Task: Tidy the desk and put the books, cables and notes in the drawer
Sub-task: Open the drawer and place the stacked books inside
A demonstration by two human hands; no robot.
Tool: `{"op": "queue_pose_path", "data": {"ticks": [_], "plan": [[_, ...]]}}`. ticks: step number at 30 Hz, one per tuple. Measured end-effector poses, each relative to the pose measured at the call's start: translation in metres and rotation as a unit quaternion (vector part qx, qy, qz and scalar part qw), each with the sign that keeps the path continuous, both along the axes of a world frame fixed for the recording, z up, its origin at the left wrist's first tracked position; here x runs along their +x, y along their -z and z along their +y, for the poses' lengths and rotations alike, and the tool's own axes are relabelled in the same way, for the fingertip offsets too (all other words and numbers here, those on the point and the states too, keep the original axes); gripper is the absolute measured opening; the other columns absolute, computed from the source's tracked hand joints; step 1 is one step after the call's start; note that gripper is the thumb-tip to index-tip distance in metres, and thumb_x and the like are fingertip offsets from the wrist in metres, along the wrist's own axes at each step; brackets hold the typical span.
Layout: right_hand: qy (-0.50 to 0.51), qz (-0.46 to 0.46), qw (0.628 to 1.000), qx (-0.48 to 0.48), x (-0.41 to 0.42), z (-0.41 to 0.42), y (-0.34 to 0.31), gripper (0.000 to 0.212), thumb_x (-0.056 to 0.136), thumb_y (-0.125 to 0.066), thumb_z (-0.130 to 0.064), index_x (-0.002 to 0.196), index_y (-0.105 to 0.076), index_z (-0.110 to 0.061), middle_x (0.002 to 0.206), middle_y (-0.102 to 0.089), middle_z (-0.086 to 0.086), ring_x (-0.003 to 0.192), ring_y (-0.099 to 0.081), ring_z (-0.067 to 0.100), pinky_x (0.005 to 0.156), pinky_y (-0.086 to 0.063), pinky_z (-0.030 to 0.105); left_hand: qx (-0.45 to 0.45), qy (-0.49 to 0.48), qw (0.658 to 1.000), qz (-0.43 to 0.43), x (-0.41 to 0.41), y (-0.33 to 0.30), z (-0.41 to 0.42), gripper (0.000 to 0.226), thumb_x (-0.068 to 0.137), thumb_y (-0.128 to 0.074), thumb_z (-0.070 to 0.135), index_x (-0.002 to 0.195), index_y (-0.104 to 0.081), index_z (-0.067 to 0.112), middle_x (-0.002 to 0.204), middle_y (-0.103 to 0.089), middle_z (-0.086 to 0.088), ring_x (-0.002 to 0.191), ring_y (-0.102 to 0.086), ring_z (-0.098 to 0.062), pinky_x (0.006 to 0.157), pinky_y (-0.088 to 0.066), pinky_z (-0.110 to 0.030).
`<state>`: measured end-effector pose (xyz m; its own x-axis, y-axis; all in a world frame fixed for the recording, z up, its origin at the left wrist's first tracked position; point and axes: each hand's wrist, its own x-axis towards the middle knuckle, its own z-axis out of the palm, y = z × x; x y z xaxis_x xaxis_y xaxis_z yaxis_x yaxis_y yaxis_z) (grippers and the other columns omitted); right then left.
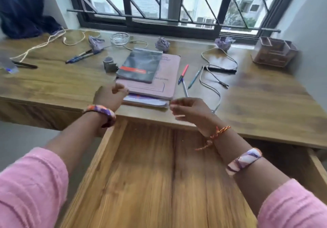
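Desk (53,84) ahead; both hands (109,97) hover beside books (150,79).

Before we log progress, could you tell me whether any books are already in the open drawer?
No, the drawer shows only bare wood, and the stack of books lies on the desk.

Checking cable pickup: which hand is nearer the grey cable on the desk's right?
Right. The right hand hovers just left of the grey cable; the left hand is beyond the book stack.
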<state>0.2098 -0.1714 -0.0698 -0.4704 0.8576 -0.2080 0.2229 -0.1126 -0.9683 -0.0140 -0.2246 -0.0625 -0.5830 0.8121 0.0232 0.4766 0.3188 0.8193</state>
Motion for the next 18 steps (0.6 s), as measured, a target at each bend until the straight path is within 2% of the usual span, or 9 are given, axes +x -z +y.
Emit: {"op": "queue_pose_path", "data": {"ticks": [2,4,6,8,10,12,14,16,18], "plan": [[0.106,-0.019,0.994,0.024,-0.018,0.034,0.012,0.020,0.078,-0.072,-0.010,0.096,-0.063,-0.008,0.080,-0.059,0.005,0.076,-0.055,0.016,0.073,-0.048,0.030,-0.036,-0.079,0.996,0.037,-0.019,-0.002,0.023,0.030,0.090,-0.054,0.023,0.108,-0.063,0.000,0.115,-0.062,-0.024,0.107,-0.057,-0.035,0.088,-0.043,-0.035],[0.143,-0.065,0.987,0.033,-0.033,0.053,0.025,0.025,0.070,-0.076,-0.016,0.089,-0.062,-0.008,0.083,-0.057,0.010,0.080,-0.053,0.022,0.074,-0.045,0.039,-0.090,-0.117,0.987,0.057,-0.027,0.000,0.038,0.040,0.093,-0.048,0.024,0.119,-0.054,-0.006,0.129,-0.052,-0.028,0.118,-0.050,-0.038,0.094,-0.039,-0.036],[0.140,-0.066,0.988,0.025,-0.045,0.065,0.034,0.022,0.065,-0.076,-0.017,0.064,-0.055,-0.011,0.068,-0.054,0.012,0.073,-0.052,0.025,0.068,-0.044,0.040,-0.122,-0.139,0.982,0.036,-0.034,0.007,0.049,0.052,0.095,-0.044,0.032,0.130,-0.043,-0.008,0.139,-0.043,-0.026,0.127,-0.042,-0.038,0.102,-0.034,-0.037],[0.151,-0.047,0.987,0.019,-0.055,0.074,0.037,0.034,0.068,-0.075,-0.011,0.051,-0.047,-0.015,0.056,-0.048,0.005,0.067,-0.055,0.025,0.069,-0.051,0.045,-0.139,-0.139,0.980,0.035,-0.038,0.012,0.054,0.055,0.095,-0.043,0.037,0.127,-0.045,-0.008,0.136,-0.046,-0.027,0.125,-0.044,-0.040,0.099,-0.036,-0.038],[0.158,-0.051,0.986,0.034,-0.062,0.078,0.036,0.028,0.070,-0.074,-0.006,0.056,-0.052,-0.014,0.060,-0.054,0.005,0.072,-0.062,0.030,0.074,-0.055,0.045,-0.151,-0.116,0.980,0.059,-0.042,0.014,0.057,0.044,0.095,-0.047,0.030,0.115,-0.055,-0.008,0.126,-0.054,-0.026,0.116,-0.050,-0.040,0.091,-0.040,-0.035],[0.144,-0.143,0.977,0.072,-0.064,0.077,0.033,0.012,0.071,-0.074,-0.010,0.077,-0.065,-0.004,0.083,-0.066,0.015,0.090,-0.066,0.034,0.071,-0.051,0.033,-0.174,-0.088,0.976,0.095,-0.044,0.012,0.054,0.031,0.091,-0.052,0.018,0.109,-0.060,-0.006,0.119,-0.059,-0.025,0.110,-0.054,-0.039,0.084,-0.041,-0.033],[0.119,-0.217,0.964,0.100,-0.060,0.070,0.028,0.025,0.073,-0.074,-0.014,0.093,-0.067,-0.001,0.100,-0.068,0.018,0.098,-0.063,0.033,0.069,-0.044,0.029,-0.194,-0.070,0.971,0.122,-0.043,0.010,0.045,0.022,0.087,-0.056,0.013,0.100,-0.063,-0.003,0.111,-0.062,-0.023,0.104,-0.057,-0.037,0.079,-0.041,-0.031],[0.089,-0.242,0.960,0.107,-0.053,0.061,0.024,0.026,0.072,-0.075,-0.014,0.093,-0.068,-0.001,0.101,-0.068,0.019,0.098,-0.063,0.033,0.068,-0.043,0.029,-0.207,-0.065,0.969,0.119,-0.047,0.011,0.030,0.013,0.084,-0.061,0.015,0.085,-0.064,0.002,0.095,-0.064,-0.020,0.095,-0.060,-0.033,0.074,-0.041,-0.030],[0.051,-0.261,0.958,0.105,-0.044,0.047,0.025,0.029,0.067,-0.077,-0.015,0.092,-0.069,-0.001,0.093,-0.068,0.017,0.092,-0.063,0.032,0.067,-0.044,0.029,-0.185,-0.061,0.980,0.050,-0.052,0.016,0.012,0.023,0.085,-0.063,0.021,0.075,-0.063,0.000,0.083,-0.061,-0.018,0.084,-0.061,-0.030,0.075,-0.048,-0.035]]}}
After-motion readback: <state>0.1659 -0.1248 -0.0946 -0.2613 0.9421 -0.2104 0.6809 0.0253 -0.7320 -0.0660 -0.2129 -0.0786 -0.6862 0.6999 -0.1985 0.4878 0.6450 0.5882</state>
